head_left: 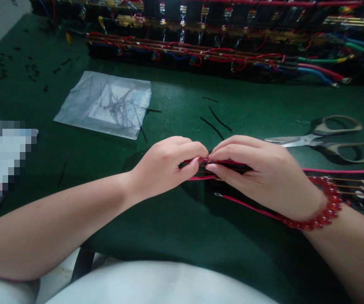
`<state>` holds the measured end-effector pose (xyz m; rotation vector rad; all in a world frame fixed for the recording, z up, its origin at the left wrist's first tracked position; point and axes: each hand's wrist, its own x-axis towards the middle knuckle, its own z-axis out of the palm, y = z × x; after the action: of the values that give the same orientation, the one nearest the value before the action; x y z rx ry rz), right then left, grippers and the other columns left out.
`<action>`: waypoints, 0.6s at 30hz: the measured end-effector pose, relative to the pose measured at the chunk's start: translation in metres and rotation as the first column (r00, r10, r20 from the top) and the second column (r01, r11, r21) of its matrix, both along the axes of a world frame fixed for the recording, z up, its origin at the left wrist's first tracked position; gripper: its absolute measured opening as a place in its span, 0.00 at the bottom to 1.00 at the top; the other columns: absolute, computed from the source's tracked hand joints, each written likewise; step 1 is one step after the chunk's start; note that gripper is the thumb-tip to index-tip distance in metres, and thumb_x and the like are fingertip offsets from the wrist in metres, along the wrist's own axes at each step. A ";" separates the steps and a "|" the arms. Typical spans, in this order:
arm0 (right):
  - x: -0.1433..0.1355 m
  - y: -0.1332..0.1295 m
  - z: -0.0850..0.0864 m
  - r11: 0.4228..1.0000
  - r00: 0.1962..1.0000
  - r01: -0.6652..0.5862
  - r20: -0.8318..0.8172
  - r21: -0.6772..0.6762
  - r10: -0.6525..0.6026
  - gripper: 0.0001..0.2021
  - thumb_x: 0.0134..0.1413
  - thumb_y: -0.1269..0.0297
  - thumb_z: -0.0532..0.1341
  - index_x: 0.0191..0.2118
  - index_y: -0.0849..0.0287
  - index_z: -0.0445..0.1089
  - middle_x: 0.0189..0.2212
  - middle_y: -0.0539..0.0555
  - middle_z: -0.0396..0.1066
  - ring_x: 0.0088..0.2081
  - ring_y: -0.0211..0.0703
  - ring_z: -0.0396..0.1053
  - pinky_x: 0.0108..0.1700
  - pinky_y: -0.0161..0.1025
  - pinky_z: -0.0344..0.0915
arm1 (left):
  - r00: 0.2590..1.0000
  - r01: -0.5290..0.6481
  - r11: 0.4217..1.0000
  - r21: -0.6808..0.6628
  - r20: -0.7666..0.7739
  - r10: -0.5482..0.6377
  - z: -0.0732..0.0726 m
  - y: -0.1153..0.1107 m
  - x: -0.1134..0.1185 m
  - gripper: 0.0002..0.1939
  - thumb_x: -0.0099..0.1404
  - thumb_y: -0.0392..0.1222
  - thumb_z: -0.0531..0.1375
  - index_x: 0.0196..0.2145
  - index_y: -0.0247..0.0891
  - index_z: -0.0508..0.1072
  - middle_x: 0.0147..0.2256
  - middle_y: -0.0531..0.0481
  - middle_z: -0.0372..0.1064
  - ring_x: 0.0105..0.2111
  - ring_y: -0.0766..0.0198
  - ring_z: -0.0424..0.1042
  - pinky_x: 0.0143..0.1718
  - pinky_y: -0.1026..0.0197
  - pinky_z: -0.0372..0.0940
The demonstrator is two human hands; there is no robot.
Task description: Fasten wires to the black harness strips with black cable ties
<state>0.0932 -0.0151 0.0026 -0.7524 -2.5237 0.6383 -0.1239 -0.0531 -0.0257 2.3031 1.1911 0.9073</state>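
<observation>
My left hand and my right hand meet at the middle, their fingertips almost touching. Each has thumb and forefinger pinched on a red wire at the end of a long dark wired assembly. Any small part between the fingertips is hidden. Below my right hand a red lead runs out to a metal ring terminal. Just beyond the hands lie thin black strips, probably cable ties. A red bead bracelet circles my right wrist.
Scissors lie beyond my right hand, blades pointing left. A clear plastic bag of thin dark strips rests on the green table. Larger wired assemblies span the back. Black scraps litter the far left; a pixelated object sits nearer.
</observation>
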 end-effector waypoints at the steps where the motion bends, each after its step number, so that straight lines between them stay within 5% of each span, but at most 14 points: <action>1: 0.000 0.000 0.000 1.000 1.000 -0.002 0.000 -0.002 0.002 0.06 0.65 0.65 0.63 0.36 0.60 0.76 0.34 0.55 0.77 0.34 0.42 0.75 0.35 0.37 0.71 | 1.000 -0.001 1.000 0.009 0.003 0.001 -0.001 0.000 0.000 0.08 0.69 0.32 0.58 0.38 0.37 0.77 0.34 0.51 0.78 0.36 0.66 0.75 0.41 0.66 0.66; 18: 0.002 0.001 -0.002 1.000 1.000 -0.012 0.006 0.020 0.011 0.06 0.65 0.66 0.62 0.36 0.59 0.75 0.35 0.55 0.77 0.35 0.41 0.74 0.36 0.37 0.71 | 1.000 0.005 0.999 0.037 0.012 -0.006 -0.001 0.000 0.001 0.07 0.69 0.31 0.59 0.38 0.36 0.77 0.34 0.52 0.78 0.35 0.68 0.75 0.40 0.67 0.65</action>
<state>0.0955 -0.0146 0.0003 -0.7342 -2.5380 0.6139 -0.1232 -0.0527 -0.0263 2.3255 1.1720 0.9468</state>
